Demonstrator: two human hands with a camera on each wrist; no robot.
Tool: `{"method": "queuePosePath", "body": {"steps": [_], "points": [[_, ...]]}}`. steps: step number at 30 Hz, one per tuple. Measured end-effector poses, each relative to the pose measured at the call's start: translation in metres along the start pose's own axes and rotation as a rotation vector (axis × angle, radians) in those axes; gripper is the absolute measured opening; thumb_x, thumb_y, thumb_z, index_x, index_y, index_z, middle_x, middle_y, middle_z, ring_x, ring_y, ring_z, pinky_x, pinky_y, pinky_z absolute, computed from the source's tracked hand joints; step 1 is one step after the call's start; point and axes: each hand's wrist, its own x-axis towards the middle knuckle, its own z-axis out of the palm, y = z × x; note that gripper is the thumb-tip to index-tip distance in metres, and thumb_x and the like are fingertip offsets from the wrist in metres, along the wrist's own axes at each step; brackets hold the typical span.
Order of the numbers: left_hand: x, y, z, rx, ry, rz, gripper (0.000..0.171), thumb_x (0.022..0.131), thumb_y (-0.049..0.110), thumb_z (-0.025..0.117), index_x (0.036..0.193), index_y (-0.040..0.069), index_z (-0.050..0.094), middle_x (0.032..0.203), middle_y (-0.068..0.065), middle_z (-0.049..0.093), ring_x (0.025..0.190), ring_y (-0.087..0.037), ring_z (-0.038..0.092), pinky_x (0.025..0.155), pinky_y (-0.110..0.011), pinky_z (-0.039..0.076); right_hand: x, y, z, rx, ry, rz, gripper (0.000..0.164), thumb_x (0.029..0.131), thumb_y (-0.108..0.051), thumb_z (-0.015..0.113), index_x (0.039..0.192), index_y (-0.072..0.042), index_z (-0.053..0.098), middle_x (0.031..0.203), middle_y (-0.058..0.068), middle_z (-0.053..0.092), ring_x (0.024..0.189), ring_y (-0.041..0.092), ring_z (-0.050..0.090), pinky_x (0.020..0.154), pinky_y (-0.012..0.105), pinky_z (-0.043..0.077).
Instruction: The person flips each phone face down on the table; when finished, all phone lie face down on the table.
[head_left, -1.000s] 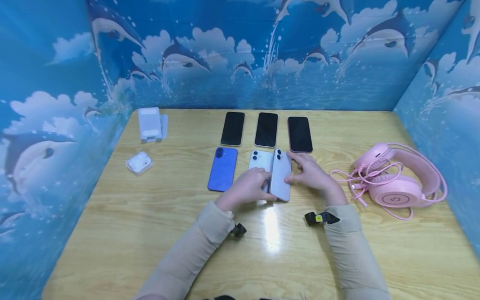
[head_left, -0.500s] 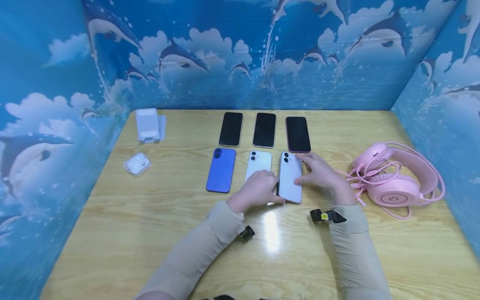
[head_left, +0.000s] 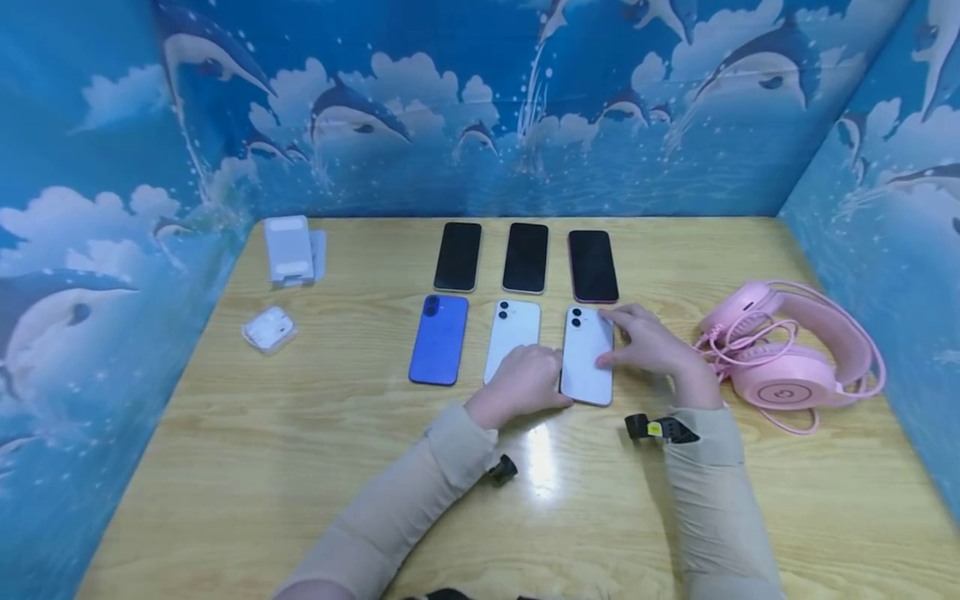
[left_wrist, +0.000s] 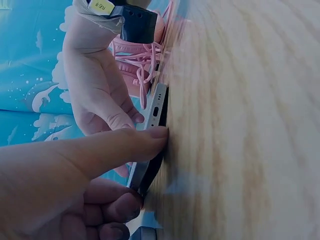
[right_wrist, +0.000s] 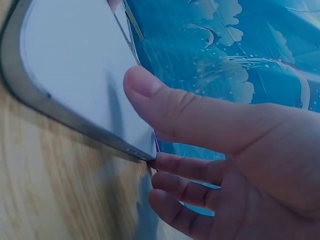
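Observation:
A white smartphone lies back up at the right of the front row, in both hands. My left hand grips its left side and lower edge; in the left wrist view the thumb is on the end with the charging port and the phone looks slightly tilted. My right hand holds the right side; in the right wrist view its thumb is over the back and the fingers are at the corner. Left of it lie another white smartphone, partly covered by my left hand, and a blue smartphone.
Behind, three smartphones lie screen up: left, middle and right. Pink headphones with a bundled cable stand at right. At left are a white box-like item and a small clear case. Dolphin-print curtains surround the wooden table.
Both hands have carried the white smartphone rightwards, away from the other white one, and turned it straighter and lower. A gap now separates the two.

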Motion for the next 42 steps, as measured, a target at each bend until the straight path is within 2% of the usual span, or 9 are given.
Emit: {"method": "queuePosePath", "body": {"steps": [9, 14, 17, 22, 28, 32, 35, 39, 42], "points": [[-0.006, -0.004, -0.006, -0.028, -0.033, -0.019, 0.061, 0.081, 0.049, 0.071, 0.121, 0.004, 0.062, 0.085, 0.001, 0.063, 0.073, -0.013, 0.054, 0.067, -0.027, 0.045, 0.001, -0.008, -0.001, -0.005, -0.006, 0.005, 0.085, 0.082, -0.033, 0.076, 0.147, -0.001, 0.032, 0.145, 0.031, 0.026, 0.13, 0.046, 0.027, 0.104, 0.06, 0.025], [-0.012, -0.019, -0.017, -0.174, -0.031, -0.032, 0.058, 0.086, 0.043, 0.068, 0.13, 0.005, 0.057, 0.071, 0.003, 0.053, 0.064, -0.012, 0.048, 0.058, -0.025, 0.04, 0.005, -0.023, 0.002, 0.012, 0.075, -0.08, 0.073, 0.086, -0.029, 0.072, 0.145, -0.004, 0.037, 0.145, 0.026, 0.031, 0.13, 0.045, 0.028, 0.103, 0.061, 0.025], [-0.018, -0.041, -0.029, -0.309, 0.005, -0.077, 0.061, 0.088, 0.036, 0.068, 0.138, 0.008, 0.05, 0.068, 0.001, 0.053, 0.06, -0.012, 0.048, 0.054, -0.025, 0.04, 0.013, -0.037, 0.007, 0.037, 0.086, -0.142, 0.066, 0.089, -0.024, 0.069, 0.143, -0.002, 0.04, 0.141, 0.025, 0.037, 0.126, 0.042, 0.035, 0.1, 0.058, 0.032], [-0.026, -0.101, -0.046, -0.477, 0.17, -0.274, 0.057, 0.09, 0.028, 0.067, 0.141, 0.011, 0.047, 0.073, -0.002, 0.055, 0.061, -0.015, 0.05, 0.052, -0.028, 0.041, 0.036, -0.065, 0.014, 0.095, 0.034, -0.204, 0.058, 0.093, -0.022, 0.063, 0.143, -0.004, 0.041, 0.136, 0.021, 0.044, 0.118, 0.037, 0.046, 0.095, 0.052, 0.039], [-0.028, -0.162, -0.044, -0.58, 0.383, -0.441, 0.046, 0.094, 0.029, 0.062, 0.135, 0.009, 0.054, 0.07, -0.004, 0.051, 0.057, -0.016, 0.046, 0.05, -0.028, 0.037, 0.074, -0.093, 0.027, 0.335, -0.05, -0.274, 0.055, 0.094, -0.021, 0.063, 0.141, -0.004, 0.043, 0.133, 0.017, 0.05, 0.108, 0.029, 0.054, 0.087, 0.043, 0.045], [-0.02, -0.187, -0.039, -0.766, 0.473, -0.498, 0.044, 0.092, 0.027, 0.064, 0.13, 0.006, 0.058, 0.075, -0.007, 0.053, 0.06, -0.017, 0.048, 0.051, -0.027, 0.039, 0.106, -0.112, 0.035, 0.47, -0.028, -0.199, 0.054, 0.095, -0.021, 0.061, 0.141, -0.002, 0.041, 0.132, 0.017, 0.051, 0.098, 0.03, 0.059, 0.081, 0.042, 0.049], [-0.015, -0.198, -0.034, -0.85, 0.466, -0.544, 0.045, 0.092, 0.027, 0.064, 0.13, 0.003, 0.057, 0.09, -0.012, 0.062, 0.074, -0.02, 0.058, 0.066, -0.029, 0.048, 0.127, -0.122, 0.042, 0.515, 0.008, -0.061, 0.055, 0.096, -0.023, 0.058, 0.143, -0.003, 0.038, 0.131, 0.015, 0.05, 0.093, 0.029, 0.062, 0.079, 0.04, 0.05], [-0.012, -0.207, -0.03, -0.837, 0.402, -0.56, 0.047, 0.094, 0.027, 0.062, 0.133, 0.003, 0.055, 0.114, -0.015, 0.065, 0.1, -0.024, 0.062, 0.092, -0.035, 0.046, 0.146, -0.128, 0.052, 0.487, 0.036, 0.056, 0.06, 0.094, -0.023, 0.061, 0.143, -0.001, 0.036, 0.127, 0.015, 0.053, 0.095, 0.025, 0.062, 0.084, 0.036, 0.048], [-0.014, -0.21, -0.031, -0.758, 0.363, -0.548, 0.044, 0.094, 0.028, 0.062, 0.131, 0.005, 0.057, 0.122, -0.012, 0.063, 0.11, -0.023, 0.059, 0.099, -0.036, 0.041, 0.157, -0.13, 0.058, 0.406, 0.076, 0.068, 0.06, 0.089, -0.021, 0.067, 0.138, 0.002, 0.041, 0.119, 0.014, 0.056, 0.095, 0.022, 0.06, 0.085, 0.034, 0.046]]}}
